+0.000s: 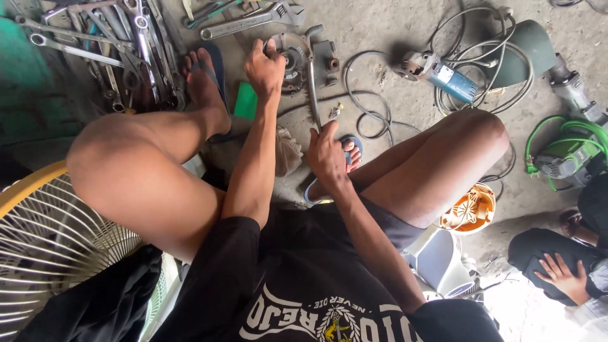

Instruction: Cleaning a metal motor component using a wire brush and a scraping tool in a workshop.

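Note:
My left hand (265, 66) presses down on a round grey metal machine part (297, 60) that lies on the concrete floor between my feet. A long bent metal handle (311, 82) runs from that part back toward me. My right hand (326, 155) is closed around the near end of this handle. Both my knees are raised on either side of my arms, and my feet in blue sandals rest on the floor.
A pile of wrenches (107, 44) lies at the far left, a large adjustable wrench (253, 19) at the top. A blue angle grinder (443, 73) with coiled cables sits right. A fan grille (50, 240), an orange fan part (472, 209), a green-hosed machine (570, 155) and another person's hand (560, 275) are nearby.

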